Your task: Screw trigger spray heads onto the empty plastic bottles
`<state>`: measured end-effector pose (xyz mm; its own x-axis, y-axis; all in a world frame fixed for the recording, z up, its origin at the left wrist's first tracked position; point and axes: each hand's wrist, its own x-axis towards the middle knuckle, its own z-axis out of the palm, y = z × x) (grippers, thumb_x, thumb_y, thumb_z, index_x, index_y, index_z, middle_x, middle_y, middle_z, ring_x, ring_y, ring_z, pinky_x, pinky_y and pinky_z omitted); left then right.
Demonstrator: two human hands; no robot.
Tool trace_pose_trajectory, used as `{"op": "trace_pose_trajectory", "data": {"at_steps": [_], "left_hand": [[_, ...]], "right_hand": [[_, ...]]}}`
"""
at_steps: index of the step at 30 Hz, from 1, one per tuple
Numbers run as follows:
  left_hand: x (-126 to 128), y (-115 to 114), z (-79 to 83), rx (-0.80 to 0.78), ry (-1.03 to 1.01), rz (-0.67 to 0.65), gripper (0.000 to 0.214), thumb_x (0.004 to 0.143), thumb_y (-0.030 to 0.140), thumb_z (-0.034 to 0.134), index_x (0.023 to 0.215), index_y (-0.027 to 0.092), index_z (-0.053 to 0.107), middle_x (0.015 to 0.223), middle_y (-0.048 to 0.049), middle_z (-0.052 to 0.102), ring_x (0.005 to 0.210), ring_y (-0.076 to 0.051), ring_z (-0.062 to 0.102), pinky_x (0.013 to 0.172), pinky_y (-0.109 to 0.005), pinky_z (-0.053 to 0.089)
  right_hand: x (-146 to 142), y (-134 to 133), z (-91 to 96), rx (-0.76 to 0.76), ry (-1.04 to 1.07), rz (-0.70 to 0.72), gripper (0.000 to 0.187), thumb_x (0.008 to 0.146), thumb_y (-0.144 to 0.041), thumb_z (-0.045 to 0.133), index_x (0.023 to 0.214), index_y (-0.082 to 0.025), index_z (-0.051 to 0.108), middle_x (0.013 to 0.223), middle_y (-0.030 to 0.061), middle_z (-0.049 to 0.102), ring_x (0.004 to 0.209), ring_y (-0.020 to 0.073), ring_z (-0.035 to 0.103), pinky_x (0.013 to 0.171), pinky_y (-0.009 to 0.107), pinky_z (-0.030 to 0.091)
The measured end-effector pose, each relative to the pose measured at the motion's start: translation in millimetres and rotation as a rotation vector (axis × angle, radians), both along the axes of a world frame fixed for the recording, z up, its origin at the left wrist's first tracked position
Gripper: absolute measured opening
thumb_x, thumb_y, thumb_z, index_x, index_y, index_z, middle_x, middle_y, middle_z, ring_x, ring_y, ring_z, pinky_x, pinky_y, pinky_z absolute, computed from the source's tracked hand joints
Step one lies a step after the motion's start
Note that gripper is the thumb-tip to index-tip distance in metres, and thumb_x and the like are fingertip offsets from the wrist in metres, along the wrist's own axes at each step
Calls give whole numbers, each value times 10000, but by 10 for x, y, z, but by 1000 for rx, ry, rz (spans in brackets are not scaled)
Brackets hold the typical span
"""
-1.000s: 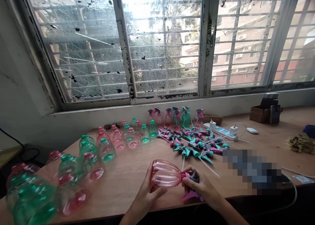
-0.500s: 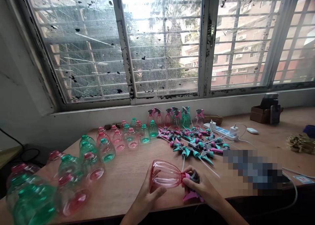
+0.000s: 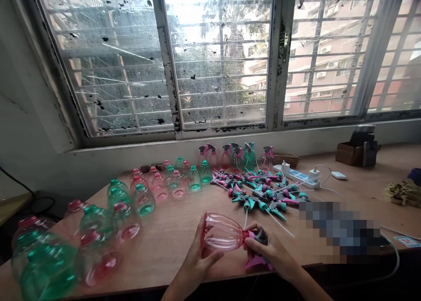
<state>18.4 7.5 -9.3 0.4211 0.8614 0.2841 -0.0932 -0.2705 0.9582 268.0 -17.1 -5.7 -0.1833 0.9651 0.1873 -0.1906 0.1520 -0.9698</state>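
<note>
- The left hand (image 3: 199, 256) is wrapped around the base end of a ribbed pink spray bottle (image 3: 222, 231), thumb along its near side; the bottle lies sideways between both hands, neck toward the right hand (image 3: 271, 248).
- The right hand is clasped around a gray-and-pink trigger sprayer head (image 3: 261, 236) at the bottle's neck, its pink trigger (image 3: 258, 262) hanging below the fingers. If the collar sits crooked there, the threads could cross and leave a leak; the view does not show how well it is seated.
- The left hand's hold is on smooth, rounded plastic, so a hard twist from the right could spin the bottle in the palm. Both hands are near the front edge of the desk (image 3: 171, 244), so a slip could send it to the floor.
- Just beyond the right hand is a tangled heap of trigger sprayer heads (image 3: 259, 200). One white dip tube (image 3: 279, 222) points back toward that hand; a sleeve or knuckle could snag it and drag others along.
- Left of the left hand, headless pink and green bottles (image 3: 144, 200) stand close together; an elbow swung that way might topple several.
- Farthest beyond the hands, bottles with sprayer heads (image 3: 226, 158) stand by the wall, left of a power strip (image 3: 301, 177).
</note>
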Motion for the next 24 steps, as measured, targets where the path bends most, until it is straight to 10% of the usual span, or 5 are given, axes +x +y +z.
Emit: {"op": "trace_pose_trajectory", "data": {"at_steps": [24], "left_hand": [[16, -37, -32, -28, -13, 41, 1007, 817, 453, 776, 1574, 383, 115, 1519, -110, 421, 1459, -376, 332, 1200, -539, 227]], "right_hand": [[-2, 5, 5, 16, -3, 10, 373, 809, -501, 773, 910, -199, 579, 714, -3, 690, 584, 175, 655, 569, 281, 481]]}}
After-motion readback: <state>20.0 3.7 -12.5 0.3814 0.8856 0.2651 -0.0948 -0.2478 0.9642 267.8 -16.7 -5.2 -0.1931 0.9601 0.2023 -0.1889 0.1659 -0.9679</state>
